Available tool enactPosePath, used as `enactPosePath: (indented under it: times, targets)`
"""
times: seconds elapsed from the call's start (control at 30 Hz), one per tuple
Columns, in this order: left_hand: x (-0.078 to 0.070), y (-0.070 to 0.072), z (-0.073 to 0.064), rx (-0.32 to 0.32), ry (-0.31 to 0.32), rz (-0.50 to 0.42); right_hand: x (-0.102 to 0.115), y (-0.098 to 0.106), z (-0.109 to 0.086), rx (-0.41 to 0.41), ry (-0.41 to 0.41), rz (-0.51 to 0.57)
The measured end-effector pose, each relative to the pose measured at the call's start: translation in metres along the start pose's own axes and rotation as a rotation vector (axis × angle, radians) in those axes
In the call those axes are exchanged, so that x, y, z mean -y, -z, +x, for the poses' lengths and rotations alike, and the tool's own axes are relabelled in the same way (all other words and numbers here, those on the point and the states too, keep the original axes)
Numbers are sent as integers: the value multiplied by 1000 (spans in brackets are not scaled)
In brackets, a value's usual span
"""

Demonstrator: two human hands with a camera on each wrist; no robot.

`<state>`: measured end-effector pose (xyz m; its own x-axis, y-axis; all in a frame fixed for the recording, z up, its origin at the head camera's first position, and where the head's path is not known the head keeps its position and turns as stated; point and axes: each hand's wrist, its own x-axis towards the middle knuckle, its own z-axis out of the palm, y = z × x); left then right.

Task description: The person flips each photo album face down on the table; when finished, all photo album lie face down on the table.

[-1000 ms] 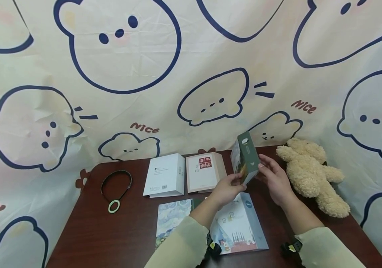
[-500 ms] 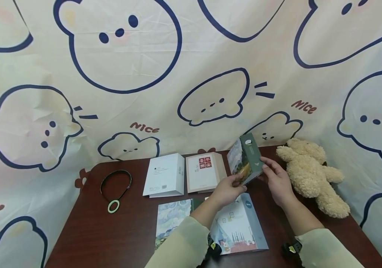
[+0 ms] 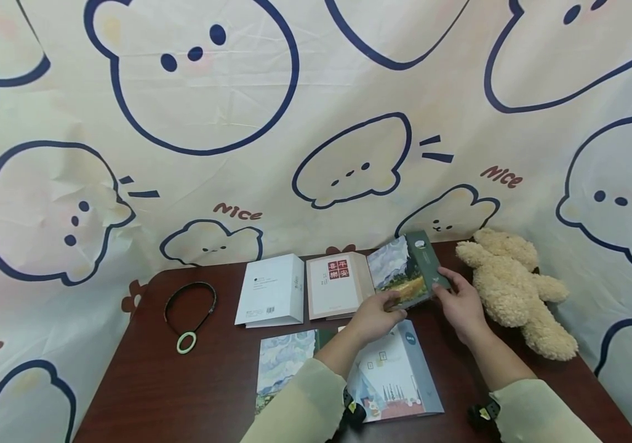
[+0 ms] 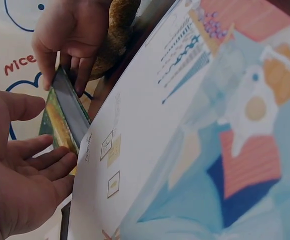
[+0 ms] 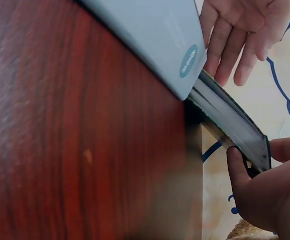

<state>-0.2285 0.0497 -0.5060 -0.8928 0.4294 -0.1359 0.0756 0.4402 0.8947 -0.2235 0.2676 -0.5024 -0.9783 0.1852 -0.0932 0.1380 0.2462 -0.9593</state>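
Note:
A book (image 3: 396, 271) with a painted landscape cover and a green spine stands tilted at the back right of the table. My right hand (image 3: 462, 307) pinches its right side, the thumb on one face and the fingers on the other, as the right wrist view shows. At its lower left, my left hand (image 3: 376, 317) touches the cover with loosely extended fingers (image 4: 55, 162); its thumb is apart from the book in the left wrist view. Below the hands stands a pale blue and white book (image 3: 390, 375), partly covered by my left forearm.
A white book (image 3: 271, 289) and a cream book (image 3: 338, 283) with a red square stand along the back. A painted blue-green book (image 3: 288, 363) lies partly behind my left sleeve. A black cord loop with a pale ring (image 3: 186, 342) lies left; a teddy bear (image 3: 509, 289) sits right.
The landscape book has turned and leaned lower, so its painted cover now faces the head camera more. My right hand has moved slightly right and down with it; the left has barely shifted.

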Motion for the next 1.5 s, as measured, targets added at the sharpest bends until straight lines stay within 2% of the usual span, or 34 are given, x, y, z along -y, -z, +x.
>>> enactPosePath:
  times: [0.2,0.53,0.83,0.97,1.13,1.4,1.5]
  targets:
    - [-1,-3,1,-2,11,34,-8,3,2,15,-20,-57]
    - [-3,-7,2,-5,22,74,-21,15,4,107,-48,-344]
    - [-9,-8,3,-19,30,120,-26,18,11,134,-40,-483]
    - [-10,-10,2,-23,45,119,-29,17,12,139,-12,-540]
    - [-10,-10,2,-23,48,104,-31,15,15,130,67,-634]
    - [-7,-4,0,-1,54,7,-32,10,15,139,102,-625]
    - [-6,0,-1,-11,44,-9,-30,5,10,125,125,-621]
